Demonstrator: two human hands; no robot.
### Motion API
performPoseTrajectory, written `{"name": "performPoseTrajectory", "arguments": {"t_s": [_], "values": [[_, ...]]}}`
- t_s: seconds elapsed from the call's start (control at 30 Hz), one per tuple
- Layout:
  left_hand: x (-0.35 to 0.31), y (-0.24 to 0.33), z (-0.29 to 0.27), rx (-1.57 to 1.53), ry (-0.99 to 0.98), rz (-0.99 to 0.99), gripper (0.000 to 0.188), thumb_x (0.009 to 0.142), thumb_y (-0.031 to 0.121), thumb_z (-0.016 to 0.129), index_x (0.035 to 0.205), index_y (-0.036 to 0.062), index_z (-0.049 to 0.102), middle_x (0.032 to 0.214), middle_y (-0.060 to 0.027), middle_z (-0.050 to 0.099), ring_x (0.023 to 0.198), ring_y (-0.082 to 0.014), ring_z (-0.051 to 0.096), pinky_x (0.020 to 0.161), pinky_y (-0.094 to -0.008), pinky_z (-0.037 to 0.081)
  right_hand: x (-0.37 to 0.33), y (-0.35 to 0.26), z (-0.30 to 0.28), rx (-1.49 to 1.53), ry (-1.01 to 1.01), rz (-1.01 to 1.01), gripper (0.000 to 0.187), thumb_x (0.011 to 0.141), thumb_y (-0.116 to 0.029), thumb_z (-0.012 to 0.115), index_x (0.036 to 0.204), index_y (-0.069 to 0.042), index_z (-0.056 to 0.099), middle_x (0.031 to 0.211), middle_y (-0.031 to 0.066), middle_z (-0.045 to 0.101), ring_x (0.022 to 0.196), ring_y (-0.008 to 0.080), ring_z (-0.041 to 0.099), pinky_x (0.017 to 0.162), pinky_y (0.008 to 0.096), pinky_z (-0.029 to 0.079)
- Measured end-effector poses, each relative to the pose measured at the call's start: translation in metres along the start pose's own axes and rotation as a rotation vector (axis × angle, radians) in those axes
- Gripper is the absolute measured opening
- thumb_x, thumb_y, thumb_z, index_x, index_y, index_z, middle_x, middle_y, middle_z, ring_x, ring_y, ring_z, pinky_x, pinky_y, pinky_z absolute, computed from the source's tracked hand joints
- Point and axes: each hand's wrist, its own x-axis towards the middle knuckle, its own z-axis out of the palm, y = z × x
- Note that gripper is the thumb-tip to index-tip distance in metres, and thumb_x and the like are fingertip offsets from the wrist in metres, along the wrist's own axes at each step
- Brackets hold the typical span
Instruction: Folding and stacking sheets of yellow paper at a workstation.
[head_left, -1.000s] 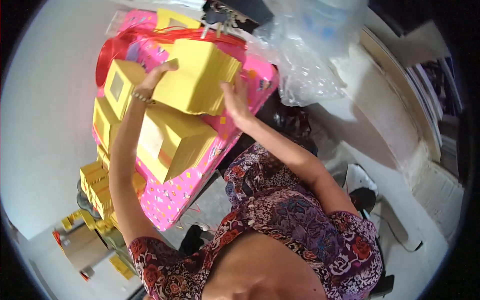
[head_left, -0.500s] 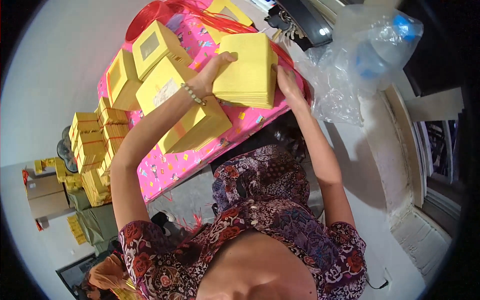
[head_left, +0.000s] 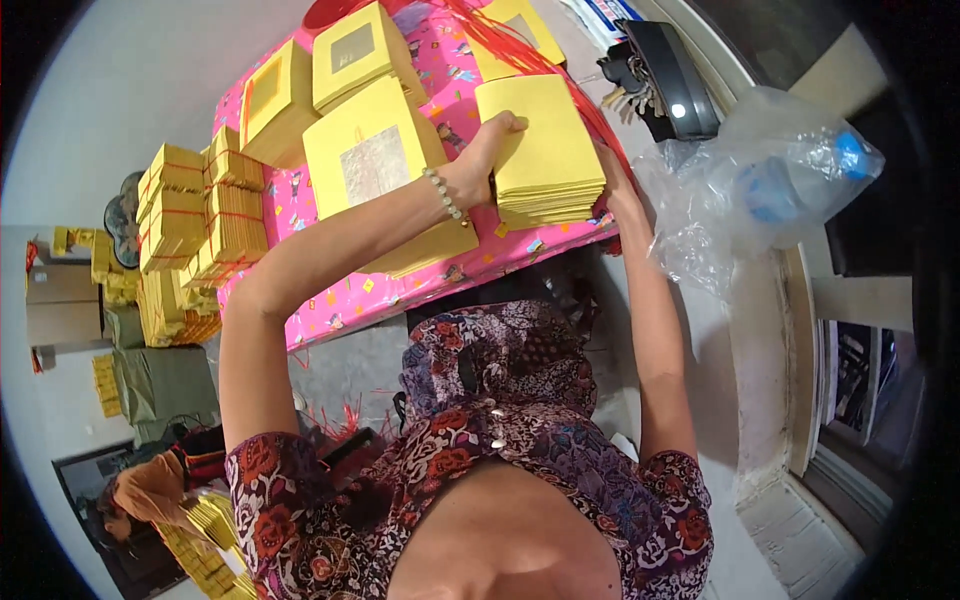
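Note:
A thick stack of yellow paper (head_left: 545,150) stands near the front edge of a table covered with a pink patterned cloth (head_left: 350,310). My left hand (head_left: 480,165), with a beaded bracelet at its wrist, clasps the stack's left side, thumb on top. Against the right side is my right hand (head_left: 620,190), its fingers mostly hidden behind the paper. Left of the stack, partly under my left forearm, sits a larger yellow paper pile (head_left: 330,140) with a silvery square on top. Red strands (head_left: 590,105) run past the stack's far right corner.
More yellow piles (head_left: 345,60) stand farther back, with bundles tied in red (head_left: 170,220) at the left. On the right are a clear plastic bag (head_left: 690,230), a dark case (head_left: 670,80) and keys. A person in orange (head_left: 150,495) is at lower left.
The view has shifted, so the table and piles appear farther up. The held stack has turned slightly and sits lower, closer to the table's edge; more of my right hand is hidden behind it.

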Motion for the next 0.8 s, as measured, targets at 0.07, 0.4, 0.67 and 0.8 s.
{"name": "performPoseTrajectory", "arguments": {"t_s": [0.07,0.4,0.67,0.8], "values": [[-0.002,-0.005,0.011,0.026,0.034,0.098,0.036,0.09,0.032,0.049,0.112,0.004,0.054,0.1,-0.0112,0.064,0.092,-0.025,0.063,0.085,-0.0379,0.05,-0.001,0.002,-0.004,-0.015,0.009,-0.004,0.05,0.097,-0.041,0.044,0.119,0.001,0.06,0.11,0.0168,0.067,0.102,0.0225,0.062,0.086,0.0318,0.045],[-0.017,-0.022,0.002,-0.171,-0.001,0.238,0.036,0.091,0.029,0.056,0.114,0.0018,0.053,0.104,-0.0106,0.064,0.094,-0.022,0.064,0.084,-0.0344,0.051,0.036,0.052,-0.012,-0.234,0.061,-0.069,0.067,0.093,-0.057,0.038,0.124,-0.001,0.058,0.114,0.0236,0.064,0.111,0.0352,0.059,0.092,0.0388,0.043],[-0.033,-0.045,-0.001,-0.271,0.064,0.457,0.049,0.091,0.039,0.054,0.124,0.0033,0.05,0.116,-0.0115,0.061,0.104,-0.023,0.06,0.09,-0.0375,0.049,0.045,0.069,-0.01,-0.153,0.084,-0.066,0.065,0.094,-0.054,0.038,0.122,0.002,0.058,0.114,0.0261,0.063,0.112,0.0367,0.058,0.094,0.0385,0.042],[-0.046,-0.062,0.008,-0.32,0.176,0.663,0.062,0.095,0.048,0.042,0.14,0.005,0.039,0.138,-0.0086,0.048,0.123,-0.0225,0.048,0.098,-0.04,0.043,0.041,0.069,-0.007,-0.032,0.072,-0.072,0.062,0.095,-0.051,0.04,0.119,0.003,0.059,0.109,0.024,0.065,0.106,0.0336,0.062,0.09,0.0372,0.043]]}}
